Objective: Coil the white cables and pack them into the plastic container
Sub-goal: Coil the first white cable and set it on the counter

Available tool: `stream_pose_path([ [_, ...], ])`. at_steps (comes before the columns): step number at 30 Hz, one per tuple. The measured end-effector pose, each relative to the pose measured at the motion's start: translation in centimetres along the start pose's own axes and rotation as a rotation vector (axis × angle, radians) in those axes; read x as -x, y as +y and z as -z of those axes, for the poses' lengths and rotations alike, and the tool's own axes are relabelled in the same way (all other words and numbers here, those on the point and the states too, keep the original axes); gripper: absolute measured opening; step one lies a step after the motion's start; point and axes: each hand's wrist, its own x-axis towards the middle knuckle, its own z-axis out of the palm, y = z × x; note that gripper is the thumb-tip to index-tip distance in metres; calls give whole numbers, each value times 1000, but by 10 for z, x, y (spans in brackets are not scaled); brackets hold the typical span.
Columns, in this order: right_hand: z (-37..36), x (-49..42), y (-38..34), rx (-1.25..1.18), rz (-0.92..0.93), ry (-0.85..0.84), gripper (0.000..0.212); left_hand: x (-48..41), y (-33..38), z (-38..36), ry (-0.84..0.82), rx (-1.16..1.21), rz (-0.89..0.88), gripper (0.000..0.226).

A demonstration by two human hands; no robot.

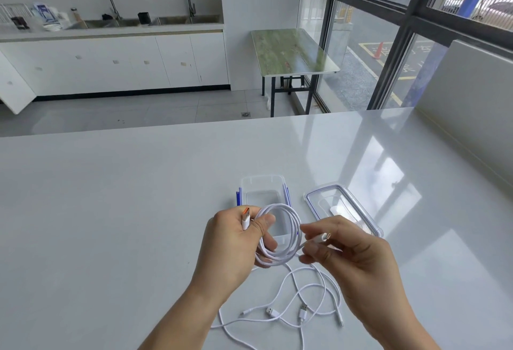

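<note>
My left hand (236,241) holds a white cable wound into a coil (288,227), with its orange-tipped USB plug (246,215) sticking up past my thumb. The free end of that same cable, with its small plug (322,238), is pinched in my right hand (347,255) just right of the coil. Both hands hover above the white table. Behind the coil stands the clear plastic container (262,183) with blue clips, open and holding nothing. Loose white cables (302,302) lie tangled on the table below my hands.
The container's clear lid (313,200) lies flat to the right of the container. The glossy white table (111,211) stretches wide to the left and back. A low white wall (472,94) borders the table at the far right.
</note>
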Motion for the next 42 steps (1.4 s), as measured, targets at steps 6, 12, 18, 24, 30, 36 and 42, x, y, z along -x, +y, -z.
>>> stream_pose_path([
  [6,-5,-6,3,179,40,27,32,4,2,-2,1,-146,-103,26],
  [12,-17,-10,10,166,74,108,16,10,4,-6,-1,-122,-188,20],
  [18,-18,-13,19,-63,-69,94,25,13,3,-7,-1,-83,-200,17],
  [24,-15,-21,16,-52,-147,96,37,13,4,-8,-28,-134,-258,18],
  [30,-13,-28,15,-349,-416,-60,41,12,1,-10,-103,-141,-267,16],
  [36,-9,-22,24,-845,-559,-40,45,7,-3,-4,-82,-33,-182,19],
  [42,-9,-26,25,-873,-537,174,14,8,-11,-3,-56,159,-104,17],
])
